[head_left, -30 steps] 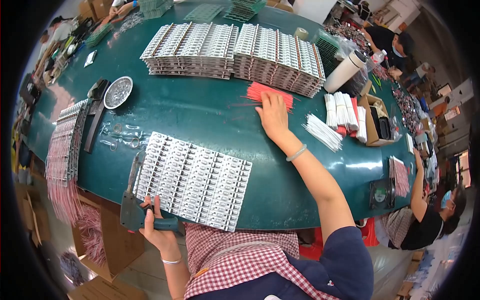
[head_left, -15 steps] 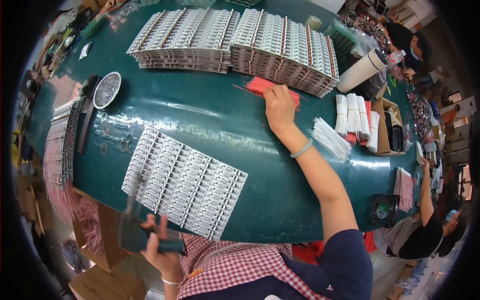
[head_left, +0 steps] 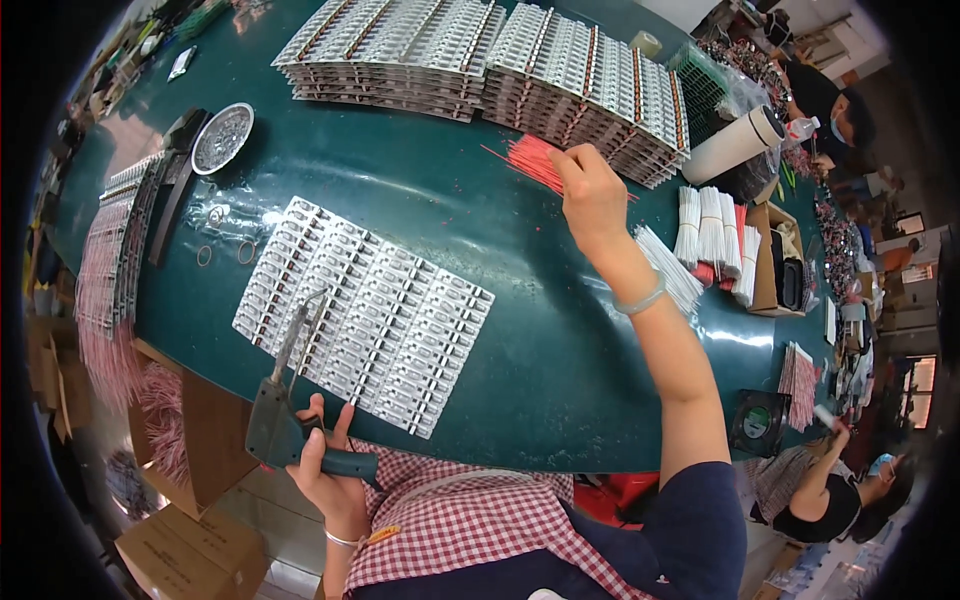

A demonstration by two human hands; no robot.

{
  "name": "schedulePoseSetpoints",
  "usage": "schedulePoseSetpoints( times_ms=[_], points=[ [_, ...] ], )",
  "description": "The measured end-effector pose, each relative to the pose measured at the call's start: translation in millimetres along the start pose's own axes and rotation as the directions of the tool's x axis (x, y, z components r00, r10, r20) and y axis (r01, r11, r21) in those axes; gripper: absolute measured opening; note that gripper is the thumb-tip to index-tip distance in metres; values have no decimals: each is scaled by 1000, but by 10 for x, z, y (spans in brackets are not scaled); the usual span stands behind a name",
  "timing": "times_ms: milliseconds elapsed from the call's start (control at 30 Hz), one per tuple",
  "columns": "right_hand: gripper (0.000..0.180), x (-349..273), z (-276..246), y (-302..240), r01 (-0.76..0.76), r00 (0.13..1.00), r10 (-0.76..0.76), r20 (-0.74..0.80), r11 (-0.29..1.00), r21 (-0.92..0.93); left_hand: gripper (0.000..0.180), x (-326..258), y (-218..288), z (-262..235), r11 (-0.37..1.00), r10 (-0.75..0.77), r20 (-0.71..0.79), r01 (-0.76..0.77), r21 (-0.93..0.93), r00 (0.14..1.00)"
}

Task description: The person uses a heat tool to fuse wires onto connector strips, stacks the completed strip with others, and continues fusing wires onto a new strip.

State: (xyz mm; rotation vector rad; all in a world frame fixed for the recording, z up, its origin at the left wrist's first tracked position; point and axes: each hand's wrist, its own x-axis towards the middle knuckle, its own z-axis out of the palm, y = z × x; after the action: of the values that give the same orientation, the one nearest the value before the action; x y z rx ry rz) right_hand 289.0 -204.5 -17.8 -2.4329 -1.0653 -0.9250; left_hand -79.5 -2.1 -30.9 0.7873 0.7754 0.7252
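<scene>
My left hand (head_left: 328,468) grips a dark green soldering gun (head_left: 272,425) at the front edge of the table. Its thin metal tip slants up over a panel of small white circuit boards (head_left: 385,320), which lies flat on the green tabletop. I cannot tell whether the tip touches the panel. Beyond it to the right, my right hand (head_left: 597,205) has its thumb and fingers pinched at the right part of a loose pile of short red wires (head_left: 533,163). A red wire seems to be in that pinch, though the fingers partly hide it.
Tall stacks of board panels (head_left: 390,50) stand at the back. Left are a bowl (head_left: 222,140) and wired panels (head_left: 112,240). White wire bundles (head_left: 712,230), a white thermos (head_left: 735,145) and a black fan (head_left: 754,420) are on the right. Co-workers sit beyond.
The soldering gun's tip has swung right, farther over the panel. My right hand has shifted slightly right along the red wires. The whole view has moved a little.
</scene>
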Motion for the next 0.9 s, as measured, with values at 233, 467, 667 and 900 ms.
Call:
schedulePoseSetpoints(
  times_ms=[233, 467, 667, 900],
  points=[
    [12, 224, -830, -359, 435, 758, -271, 593, 888, -151, 40, 18, 62, -7, 996, 85, 99, -87, 24, 991],
    [8, 98, -705, -752, 636, 361, -249, 899, 771, -42, 51, -134, 147, -35, 992, 103, 162, -113, 54, 981],
    [8, -33, -567, -829, 637, 327, -211, 921, 769, -50, 53, -255, 267, 12, 980, 155, 249, -180, 82, 956],
    [10, -220, -654, -835, 611, 407, -182, 895, 782, -119, 50, -388, 507, 271, 913, 201, 258, -276, 299, 945]
  ],
)
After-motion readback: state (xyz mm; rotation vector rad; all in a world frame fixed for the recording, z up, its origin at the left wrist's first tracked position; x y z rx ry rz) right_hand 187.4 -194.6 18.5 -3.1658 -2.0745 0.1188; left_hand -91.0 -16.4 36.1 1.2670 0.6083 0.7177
